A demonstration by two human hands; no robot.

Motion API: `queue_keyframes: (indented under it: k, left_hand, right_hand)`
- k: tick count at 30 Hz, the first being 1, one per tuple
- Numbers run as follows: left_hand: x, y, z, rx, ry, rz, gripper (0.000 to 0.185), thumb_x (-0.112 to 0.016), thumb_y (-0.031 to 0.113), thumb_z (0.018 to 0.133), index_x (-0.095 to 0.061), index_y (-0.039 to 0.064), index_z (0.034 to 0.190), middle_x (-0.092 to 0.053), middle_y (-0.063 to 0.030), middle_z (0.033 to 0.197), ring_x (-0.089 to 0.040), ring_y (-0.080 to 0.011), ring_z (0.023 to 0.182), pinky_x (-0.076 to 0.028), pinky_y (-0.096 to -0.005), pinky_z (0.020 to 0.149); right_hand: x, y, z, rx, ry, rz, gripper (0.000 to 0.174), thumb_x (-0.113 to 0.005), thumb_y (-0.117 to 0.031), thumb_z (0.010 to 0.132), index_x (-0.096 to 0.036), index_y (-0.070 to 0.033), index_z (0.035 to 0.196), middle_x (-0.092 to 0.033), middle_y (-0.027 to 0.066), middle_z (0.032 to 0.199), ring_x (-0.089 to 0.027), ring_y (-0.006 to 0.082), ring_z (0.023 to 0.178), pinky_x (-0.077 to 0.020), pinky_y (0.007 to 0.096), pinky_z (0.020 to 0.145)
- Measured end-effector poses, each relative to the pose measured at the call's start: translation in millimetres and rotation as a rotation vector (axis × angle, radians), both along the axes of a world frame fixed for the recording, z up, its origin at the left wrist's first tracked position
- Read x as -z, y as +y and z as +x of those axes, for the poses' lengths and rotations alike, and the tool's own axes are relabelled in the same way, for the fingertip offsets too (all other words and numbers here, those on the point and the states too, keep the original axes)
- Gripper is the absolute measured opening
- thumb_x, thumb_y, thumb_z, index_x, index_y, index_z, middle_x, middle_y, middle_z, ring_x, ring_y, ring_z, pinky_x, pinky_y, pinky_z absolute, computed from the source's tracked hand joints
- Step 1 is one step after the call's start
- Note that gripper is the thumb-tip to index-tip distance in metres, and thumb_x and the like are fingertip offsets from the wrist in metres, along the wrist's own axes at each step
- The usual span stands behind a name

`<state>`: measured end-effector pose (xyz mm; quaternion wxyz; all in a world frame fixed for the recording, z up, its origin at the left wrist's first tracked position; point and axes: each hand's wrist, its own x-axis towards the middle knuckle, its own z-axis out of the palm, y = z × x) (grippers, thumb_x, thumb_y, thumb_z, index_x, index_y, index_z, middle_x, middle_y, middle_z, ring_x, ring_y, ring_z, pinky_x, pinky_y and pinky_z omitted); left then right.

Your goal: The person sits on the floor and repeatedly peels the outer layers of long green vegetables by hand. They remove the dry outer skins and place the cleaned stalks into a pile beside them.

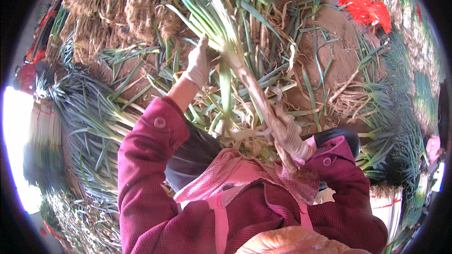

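My left hand, in a pale glove, is at the leafy upper part of a long green onion stalk, its thumb against the green leaves. The stalk slants down to the right towards my lap. Around its lower, dry-skinned part my right hand, also gloved, is closed. A strip of pale outer leaf hangs beside the right hand. Beneath both hands lies a heap of loose leaves and peelings.
Untrimmed green onions with rooty ends are piled ahead. More onions lie at left, near a tied bundle. At right are further onions, red plastic ties and another tied white bundle.
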<state>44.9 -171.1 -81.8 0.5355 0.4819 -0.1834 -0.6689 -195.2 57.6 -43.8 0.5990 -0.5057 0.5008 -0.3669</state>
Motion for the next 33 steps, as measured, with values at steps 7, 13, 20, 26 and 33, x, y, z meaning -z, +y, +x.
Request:
queue_keyframes:
  k: [7,13,20,26,33]
  left_hand:
    - [3,-22,-11,0.048,0.136,-0.124,0.033,-0.064,0.033,0.096,-0.064,0.006,0.114,-0.069,-0.0078,0.104,-0.067,-0.0196,0.088,-0.058,-0.0345,0.079]
    - [-18,1,-57,0.268,0.198,-0.289,0.032,-0.064,0.024,0.097,-0.061,0.004,0.121,-0.068,-0.0078,0.113,-0.067,-0.0195,0.099,-0.056,-0.0352,0.088]
    - [-36,3,-66,0.345,0.315,-0.304,0.038,-0.066,0.024,0.095,-0.057,0.004,0.126,-0.067,-0.0079,0.115,-0.066,-0.0209,0.104,-0.052,-0.0371,0.097]
    - [-29,13,-66,0.355,0.311,-0.264,0.036,-0.064,0.024,0.096,-0.057,0.006,0.126,-0.067,-0.006,0.113,-0.066,-0.0193,0.102,-0.053,-0.0361,0.095]
    - [-21,46,-62,0.341,0.247,-0.218,0.029,-0.064,0.018,0.096,-0.064,0.0,0.12,-0.068,-0.0027,0.11,-0.064,-0.0124,0.096,-0.051,-0.0271,0.089]
  right_hand:
    - [26,-10,11,0.018,-0.139,-0.137,0.056,-0.058,-0.036,0.099,-0.045,0.002,0.138,-0.064,0.0095,0.103,-0.063,0.0118,0.089,-0.0513,0.0274,0.07]
    - [-1,-95,8,0.02,0.233,-0.244,0.05,-0.064,-0.029,0.095,-0.05,0.002,0.131,-0.064,0.0185,0.113,-0.065,0.0203,0.101,-0.0549,0.0306,0.081]
    - [-10,-130,27,0.237,-0.288,-0.159,0.037,-0.076,-0.007,0.085,-0.055,-0.003,0.115,-0.067,0.0056,0.102,-0.062,0.0124,0.087,-0.0528,0.0264,0.076]
    - [3,-130,21,0.274,-0.268,-0.263,0.03,-0.077,-0.008,0.084,-0.057,-0.004,0.106,-0.068,0.0053,0.095,-0.063,0.011,0.084,-0.053,0.0252,0.073]
    - [-27,-77,6,0.229,-0.142,-0.307,0.025,-0.074,-0.008,0.085,-0.06,-0.003,0.105,-0.067,0.0029,0.092,-0.062,0.0078,0.081,-0.0531,0.0245,0.071]
